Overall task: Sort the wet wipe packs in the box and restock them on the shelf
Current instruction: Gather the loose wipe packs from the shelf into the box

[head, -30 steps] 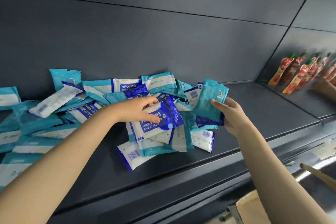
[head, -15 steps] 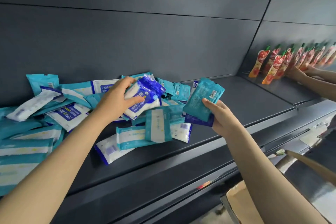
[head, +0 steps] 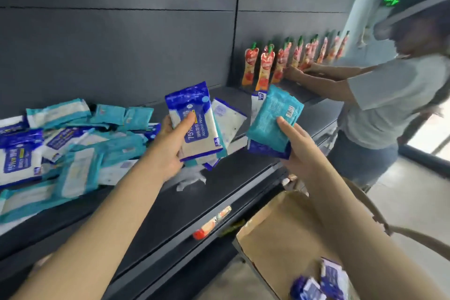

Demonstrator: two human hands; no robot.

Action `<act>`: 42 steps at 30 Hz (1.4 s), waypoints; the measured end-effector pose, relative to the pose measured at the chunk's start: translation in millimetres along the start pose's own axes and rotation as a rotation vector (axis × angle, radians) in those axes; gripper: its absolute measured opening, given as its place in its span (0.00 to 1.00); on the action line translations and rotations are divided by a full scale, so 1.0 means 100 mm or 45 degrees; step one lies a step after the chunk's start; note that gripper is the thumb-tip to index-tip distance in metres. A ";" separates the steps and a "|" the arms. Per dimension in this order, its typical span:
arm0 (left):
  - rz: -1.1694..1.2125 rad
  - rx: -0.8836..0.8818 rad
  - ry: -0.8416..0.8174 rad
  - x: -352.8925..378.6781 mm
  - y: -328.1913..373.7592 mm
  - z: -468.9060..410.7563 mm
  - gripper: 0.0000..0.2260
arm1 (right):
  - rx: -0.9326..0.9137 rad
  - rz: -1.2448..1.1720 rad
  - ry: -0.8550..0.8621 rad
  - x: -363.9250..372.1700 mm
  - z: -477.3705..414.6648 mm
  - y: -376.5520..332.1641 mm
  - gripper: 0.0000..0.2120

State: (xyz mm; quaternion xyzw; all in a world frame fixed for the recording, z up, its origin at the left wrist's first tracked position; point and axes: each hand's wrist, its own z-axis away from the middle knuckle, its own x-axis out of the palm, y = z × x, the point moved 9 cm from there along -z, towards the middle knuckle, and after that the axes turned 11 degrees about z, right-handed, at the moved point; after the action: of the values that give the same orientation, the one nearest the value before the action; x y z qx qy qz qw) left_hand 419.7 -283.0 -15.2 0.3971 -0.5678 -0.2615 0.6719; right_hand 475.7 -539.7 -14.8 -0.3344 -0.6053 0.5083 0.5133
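Blue-white wipe pack (head: 194, 122) upright, teal pack (head: 271, 119) tilted, heap (head: 73, 148) on shelf (head: 233, 178), box (head: 280, 238) apparently holding more

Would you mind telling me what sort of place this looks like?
Probably a shop aisle being restocked: a dark shelf piled with wipe packs, a row of red pouches further along, and a cardboard box below.

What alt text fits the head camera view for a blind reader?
The left hand grips a blue-and-white plastic alcohol wipes pack and the right hand a teal plastic wipes pack, above a dark grey shelf. A pile of similar packs lies on it at left; a brown cardboard box is below, and another person handles red pouches at right.
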 end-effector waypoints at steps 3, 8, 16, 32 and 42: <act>-0.066 -0.208 -0.007 0.46 -0.77 -0.07 0.20 | 0.031 0.002 0.144 -0.73 0.20 0.02 0.21; -0.185 -0.529 -0.076 0.99 -1.97 -0.18 0.20 | 0.134 0.002 0.415 -1.82 0.50 0.44 0.23; -0.395 -0.983 -0.304 1.37 -3.52 -0.31 0.25 | 0.296 -0.087 0.818 -3.04 0.94 1.29 0.19; -0.855 -1.488 -0.117 0.69 -6.69 0.25 0.19 | 0.822 -0.160 1.337 -5.41 1.51 3.70 0.19; -0.855 -1.610 -0.024 0.68 -7.93 0.48 0.12 | 1.005 0.026 1.108 -6.35 0.79 4.60 0.17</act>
State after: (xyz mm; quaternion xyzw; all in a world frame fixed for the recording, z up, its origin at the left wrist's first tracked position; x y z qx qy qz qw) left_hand 466.6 -783.2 -634.3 0.0826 -0.1603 -0.7368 0.6516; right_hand 504.0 -1030.3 -631.0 -0.3017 -0.1007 0.5159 0.7954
